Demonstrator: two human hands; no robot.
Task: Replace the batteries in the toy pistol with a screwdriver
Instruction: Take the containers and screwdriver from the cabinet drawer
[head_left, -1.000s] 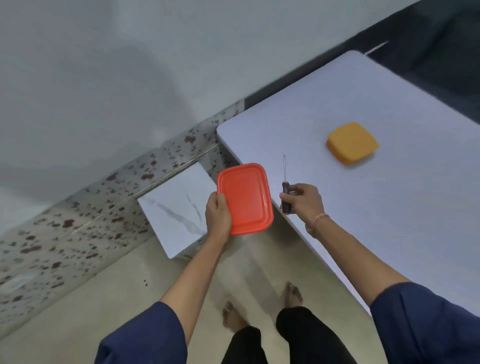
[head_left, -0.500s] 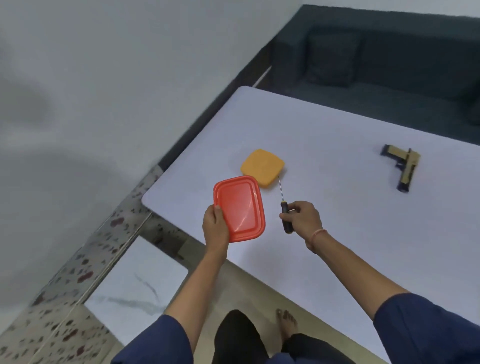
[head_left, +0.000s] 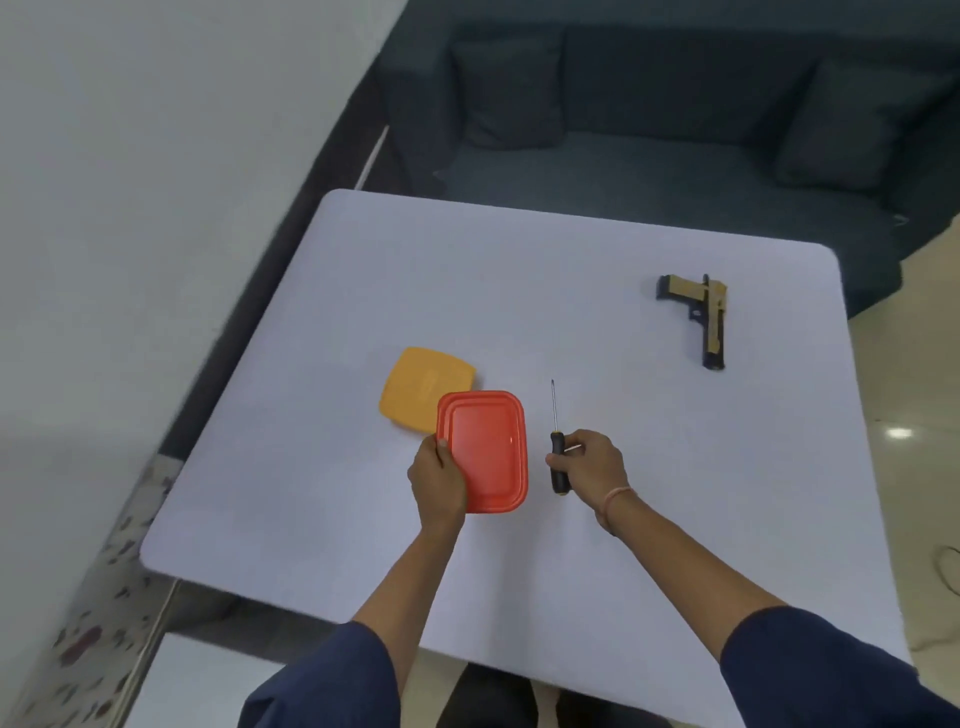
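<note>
Pale table (head_left: 519, 291) before a dark sofa (head_left: 675, 156); the toy pistol (head_left: 702, 317) lies near its far right corner, apart from both hands; the right hand (head_left: 592, 463) pinches the screwdriver (head_left: 557, 444) by its handle, the left hand (head_left: 437, 480) grips a red box (head_left: 488, 452) by one edge; that light pinch could let the screwdriver slip.

No legible text, brand, number or sign, only a faint embossed mark on the yellow box (head_left: 427, 388), at 11 o'clock of the red lid (head_left: 485, 452), too blurred to read.
</note>
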